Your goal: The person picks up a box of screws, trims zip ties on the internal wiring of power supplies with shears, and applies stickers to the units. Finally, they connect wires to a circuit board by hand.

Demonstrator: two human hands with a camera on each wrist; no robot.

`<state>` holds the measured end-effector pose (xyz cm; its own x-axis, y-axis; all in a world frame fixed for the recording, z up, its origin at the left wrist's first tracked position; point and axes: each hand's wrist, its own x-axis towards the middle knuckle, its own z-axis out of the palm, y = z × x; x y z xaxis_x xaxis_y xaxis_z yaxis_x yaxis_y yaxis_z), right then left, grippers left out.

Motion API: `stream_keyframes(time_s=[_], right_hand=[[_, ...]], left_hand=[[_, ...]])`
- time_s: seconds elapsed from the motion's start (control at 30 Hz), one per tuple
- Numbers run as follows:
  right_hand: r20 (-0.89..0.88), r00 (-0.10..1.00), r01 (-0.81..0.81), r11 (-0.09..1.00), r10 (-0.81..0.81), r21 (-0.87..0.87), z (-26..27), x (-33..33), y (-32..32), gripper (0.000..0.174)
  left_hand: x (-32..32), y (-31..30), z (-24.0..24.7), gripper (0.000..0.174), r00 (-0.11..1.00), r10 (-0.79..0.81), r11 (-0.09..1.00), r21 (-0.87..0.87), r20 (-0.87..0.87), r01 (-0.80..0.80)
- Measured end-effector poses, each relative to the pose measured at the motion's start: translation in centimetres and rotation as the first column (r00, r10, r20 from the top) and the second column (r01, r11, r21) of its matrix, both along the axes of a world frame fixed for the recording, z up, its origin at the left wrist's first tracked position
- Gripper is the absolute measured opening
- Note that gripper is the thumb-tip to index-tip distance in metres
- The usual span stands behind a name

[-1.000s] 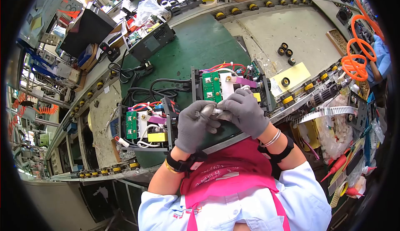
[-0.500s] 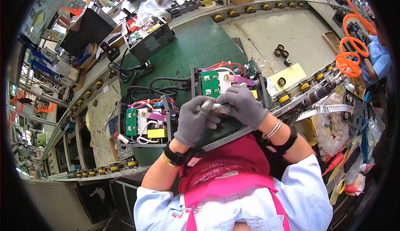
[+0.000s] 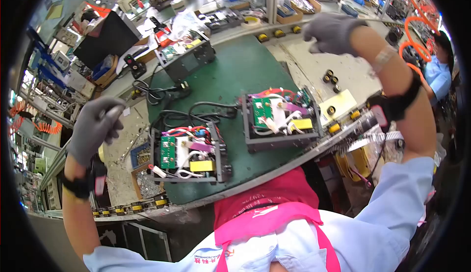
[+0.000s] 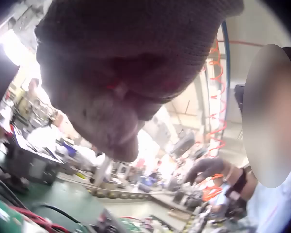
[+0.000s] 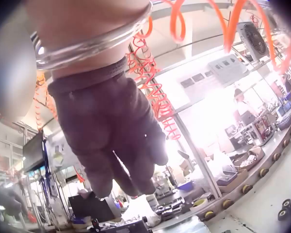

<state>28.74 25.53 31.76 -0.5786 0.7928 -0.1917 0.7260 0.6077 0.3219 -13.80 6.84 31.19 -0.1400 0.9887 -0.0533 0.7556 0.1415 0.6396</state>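
Both hands wear grey gloves and are raised apart, with nothing visible between their fingers. My left hand (image 3: 95, 129) is off to the left of the left open-topped electronic unit (image 3: 189, 156), its fingers loosely bent; the left wrist view shows it dark and close. High at the right, past the work surface, my right hand (image 3: 333, 34) hangs with relaxed fingers, which also show in the right wrist view. The right electronic unit (image 3: 282, 115) has a green circuit board (image 3: 261, 112), a yellow block (image 3: 300, 124) and a white connector (image 3: 269, 123) on a wire.
The units stand on a green mat (image 3: 235, 70). A third unit (image 3: 186, 58) is at the back, with black cables (image 3: 176, 120) nearby. Black rollers (image 3: 330, 78) and a yellow sheet (image 3: 341, 102) lie to the right. A coiled orange hose (image 3: 412, 31) hangs near another person (image 3: 436, 75).
My hands have let go of the small white piece at the right unit and spread apart, left hand outward to the left, right hand up and right. The head view has shifted slightly.
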Motion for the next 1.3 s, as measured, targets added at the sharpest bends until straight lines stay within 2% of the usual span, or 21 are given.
stream_keyframes(time_s=[0.07, 0.13, 0.2, 0.23, 0.27, 0.3, 0.33, 0.37, 0.43, 0.5, 0.53, 0.63, 0.7, 0.77, 0.83, 0.9, 0.93, 1.03, 1.1, 1.17, 1.3], right_hand=[[0.018, 0.997, -0.079, 0.982, 0.077, 0.174, -2.2, -5.1, 5.0, 0.025], [-0.353, 0.882, -0.254, 0.946, 0.312, 0.202, -5.3, -10.3, 8.7, 0.030], [-0.356, 0.915, -0.160, 0.980, 0.191, 0.116, -11.0, -17.8, 13.5, 0.042], [-0.329, 0.941, -0.086, 0.996, 0.073, -0.026, -9.0, -20.4, 10.0, 0.044], [-0.372, 0.905, -0.206, 0.977, 0.208, 0.045, -11.9, -22.9, 11.7, 0.050], [-0.448, 0.853, -0.274, 0.960, 0.269, 0.055, -14.8, -25.0, 13.1, 0.057], [-0.452, 0.831, -0.315, 0.944, 0.324, 0.098, -17.1, -27.1, 14.6, 0.060], [-0.519, 0.792, -0.349, 0.936, 0.322, 0.049, -16.9, -28.0, 14.3, 0.060], [-0.568, 0.762, -0.329, 0.942, 0.310, 0.073, -18.0, -30.1, 15.2, 0.058], [-0.432, 0.877, -0.259, 0.964, 0.208, -0.062, -18.7, -31.6, 16.1, 0.055], [-0.453, 0.821, -0.351, 0.933, 0.347, 0.079, -20.1, -31.5, 16.6, 0.049], [-0.583, 0.754, -0.347, 0.937, 0.303, 0.039, -21.2, -30.7, 16.6, 0.046], [-0.497, 0.837, -0.305, 0.949, 0.227, -0.080, -19.3, -29.1, 15.6, 0.045], [-0.538, 0.796, -0.357, 0.933, 0.279, -0.045, -19.2, -26.0, 14.2, 0.043], [-0.496, 0.821, -0.402, 0.903, 0.281, -0.154, -18.2, -23.5, 13.1, 0.041], [-0.318, 0.937, -0.267, 0.885, 0.146, -0.381, -16.0, -21.3, 11.3, 0.042], [-0.298, 0.939, -0.271, 0.902, 0.171, -0.337, -16.6, -20.3, 11.0, 0.044], [-0.258, 0.966, -0.156, 0.862, 0.030, -0.483, -15.2, -17.0, 9.3, 0.046], [-0.290, 0.956, -0.157, 0.915, 0.045, -0.372, -15.6, -16.0, 8.5, 0.046], [-0.485, 0.865, -0.270, 0.933, 0.127, -0.239, -16.1, -15.7, 7.4, 0.045], [-0.555, 0.825, -0.153, 0.904, -0.106, -0.399, -18.1, -16.2, 7.2, 0.039]], left_hand=[[-1.8, 3.4, 0.0, 0.019, 1.000, -0.015, 0.999, -0.046, -0.005, 0.015], [-4.2, 8.0, -3.9, 0.028, 0.990, 0.038, 0.976, 0.218, -0.138, -0.007], [-4.3, 10.7, -6.6, 0.029, 0.995, 0.096, 0.976, 0.200, -0.037, -0.087], [-5.1, 12.4, -8.8, 0.028, 0.986, 0.090, 0.975, 0.188, 0.137, -0.115], [-5.9, 13.4, -10.7, 0.031, 0.977, 0.100, 0.974, 0.181, 0.190, -0.135], [-3.2, 12.6, -8.7, 0.035, 0.939, 0.255, 0.965, -0.006, 0.232, -0.261], [-3.6, 13.0, -9.5, 0.037, 0.861, 0.256, 0.966, -0.077, 0.439, -0.248], [-3.3, 13.0, -9.6, 0.037, 0.742, 0.373, 0.926, -0.177, 0.557, -0.332], [-4.0, 13.9, -10.9, 0.032, 0.684, 0.396, 0.918, -0.263, 0.613, -0.296], [-4.0, 13.8, -12.2, 0.028, 0.761, 0.271, 0.959, -0.098, 0.589, -0.265], [-4.3, 14.2, -12.3, 0.028, 0.789, 0.246, 0.968, -0.099, 0.563, -0.232], [-4.8, 14.4, -13.8, 0.030, 0.842, 0.184, 0.983, -0.106, 0.507, -0.151], [-4.2, 14.3, -14.0, 0.030, 0.829, 0.207, 0.978, -0.126, 0.520, -0.164], [-2.5, 13.5, -13.9, 0.028, 0.755, 0.187, 0.982, -0.110, 0.629, -0.151], [-0.7, 12.7, -13.7, 0.027, 0.673, 0.173, 0.985, -0.135, 0.719, -0.109], [1.2, 12.2, -13.2, 0.026, 0.586, 0.166, 0.983, -0.182, 0.793, -0.033], [2.1, 12.0, -12.5, 0.026, 0.582, 0.189, 0.973, -0.231, 0.791, -0.002], [2.3, 13.1, -14.2, 0.026, 0.709, 0.054, 0.984, -0.156, 0.703, 0.080], [2.9, 14.5, -15.6, 0.025, 0.579, 0.100, 0.985, -0.161, 0.809, 0.055], [4.2, 15.5, -16.5, 0.025, 0.470, 0.138, 0.988, -0.157, 0.872, 0.000], [5.8, 17.4, -17.5, 0.021, 0.423, 0.141, 0.981, -0.183, 0.895, 0.060]])
